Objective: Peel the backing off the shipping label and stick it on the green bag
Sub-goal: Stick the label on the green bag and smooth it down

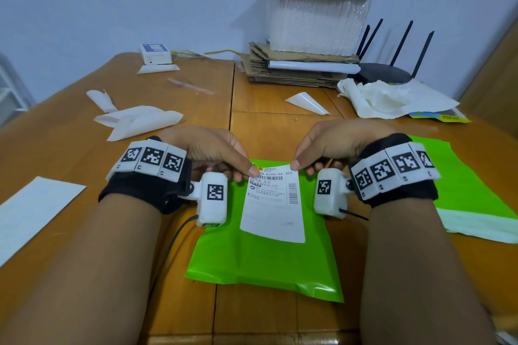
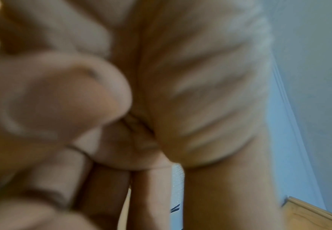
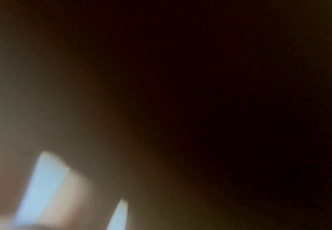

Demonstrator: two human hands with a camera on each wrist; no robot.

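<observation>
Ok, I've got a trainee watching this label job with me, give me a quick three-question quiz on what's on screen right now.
1. True or false: the shipping label lies over the green bag in front of the person.
2. Which corner of the label does the right hand pinch? A) far right B) near right C) near left
3. Fill in: the left hand pinches the label's far ____ corner.

Key: 1 true. 2 A. 3 left. The head view settles all three; both wrist views are too blurred or dark to help. Whether the label is already stuck down cannot be told.
</observation>
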